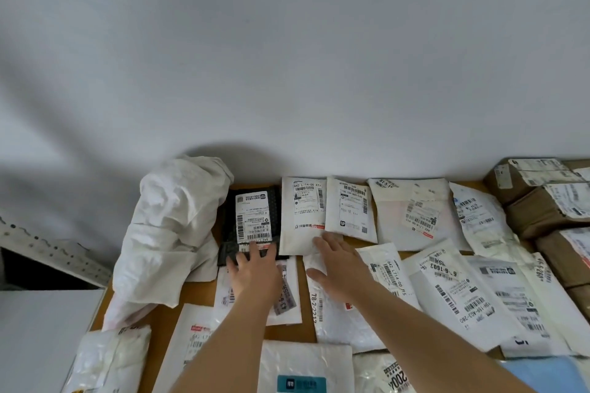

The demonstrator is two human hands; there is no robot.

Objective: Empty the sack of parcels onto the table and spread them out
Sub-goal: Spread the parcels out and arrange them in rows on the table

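The person's left hand is pressing spread fingers flat on the near edge of a black padded mailer with a white label, while the right hand, also flat and pinching nothing, is nudging a white paper envelope beside it; sliding them flat, not lifting, should keep the far row tidy. The crumpled white cloth sack is lying slumped at the left of the brown wooden table (whether anything remains inside I cannot tell), and the near parcels are running out of view.

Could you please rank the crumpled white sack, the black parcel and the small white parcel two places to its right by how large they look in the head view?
1. White sack, clearly largest.
2. Black parcel.
3. Small white parcel, looking only slightly smaller; the left hand covers the black parcel's near edge, so that ranking is unsure.
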